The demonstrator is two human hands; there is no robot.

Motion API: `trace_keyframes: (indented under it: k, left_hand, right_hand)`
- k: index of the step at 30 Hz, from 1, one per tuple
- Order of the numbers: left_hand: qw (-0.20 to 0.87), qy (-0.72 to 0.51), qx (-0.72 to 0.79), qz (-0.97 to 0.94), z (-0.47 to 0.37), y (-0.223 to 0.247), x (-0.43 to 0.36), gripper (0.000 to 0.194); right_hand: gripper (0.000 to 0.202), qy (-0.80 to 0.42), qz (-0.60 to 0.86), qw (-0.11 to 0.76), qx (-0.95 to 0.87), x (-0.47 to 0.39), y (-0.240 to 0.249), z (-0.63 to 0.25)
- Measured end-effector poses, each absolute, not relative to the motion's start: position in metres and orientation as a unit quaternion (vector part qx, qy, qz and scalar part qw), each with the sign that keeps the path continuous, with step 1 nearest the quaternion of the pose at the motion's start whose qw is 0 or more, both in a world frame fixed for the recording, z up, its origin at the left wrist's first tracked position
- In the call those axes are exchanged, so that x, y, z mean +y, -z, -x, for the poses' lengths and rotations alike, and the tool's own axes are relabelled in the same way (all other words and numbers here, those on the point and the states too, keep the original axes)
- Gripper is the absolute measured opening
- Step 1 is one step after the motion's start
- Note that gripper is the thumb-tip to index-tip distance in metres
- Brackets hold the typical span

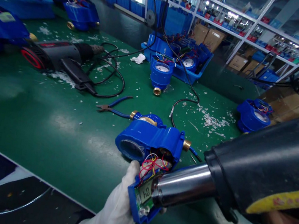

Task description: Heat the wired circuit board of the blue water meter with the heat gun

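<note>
White-gloved left hand, blue module with red and yellow wires, black-and-silver heat gun, green table.

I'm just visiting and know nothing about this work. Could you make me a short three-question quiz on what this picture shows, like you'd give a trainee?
1. True or false: the left hand wears a white glove.
2. What does the nozzle of the black heat gun with the silver metal nozzle point at?
A. the blue-handled pliers
B. the small blue module with a display and coloured wires
C. the white crumpled rag
3. Fill in: the blue plastic water meter with brass ends lies on the ____ table mat.

Key
1. True.
2. B: the left hand holds the module, and the nozzle is right at its display.
3. Green.
</note>
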State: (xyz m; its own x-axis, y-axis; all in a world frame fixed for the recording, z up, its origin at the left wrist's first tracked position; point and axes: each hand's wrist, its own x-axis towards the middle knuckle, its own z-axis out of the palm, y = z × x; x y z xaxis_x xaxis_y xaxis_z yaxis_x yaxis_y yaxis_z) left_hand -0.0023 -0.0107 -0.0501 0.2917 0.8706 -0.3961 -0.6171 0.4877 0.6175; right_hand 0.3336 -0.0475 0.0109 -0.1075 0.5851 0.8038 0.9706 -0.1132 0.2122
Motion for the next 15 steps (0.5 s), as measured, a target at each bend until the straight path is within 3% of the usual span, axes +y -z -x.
trace_keyframes:
  k: [4,10,15]
  left_hand:
    - [0.748,-0.513,0.391,-0.157,0.006,0.057,-0.013,0.052]
    - [0.789,-0.463,0.353,-0.195,-0.003,0.041,-0.009,0.064]
    - [0.778,-0.492,0.290,-0.262,-0.009,0.026,-0.006,0.062]
  right_hand:
    - [0.055,0.390,0.639,0.234,-0.620,-0.052,-0.011,-0.331]
    - [0.043,0.375,0.636,0.235,-0.632,-0.045,-0.014,-0.327]
    - [0.061,0.324,0.675,0.214,-0.627,-0.040,-0.011,-0.325]
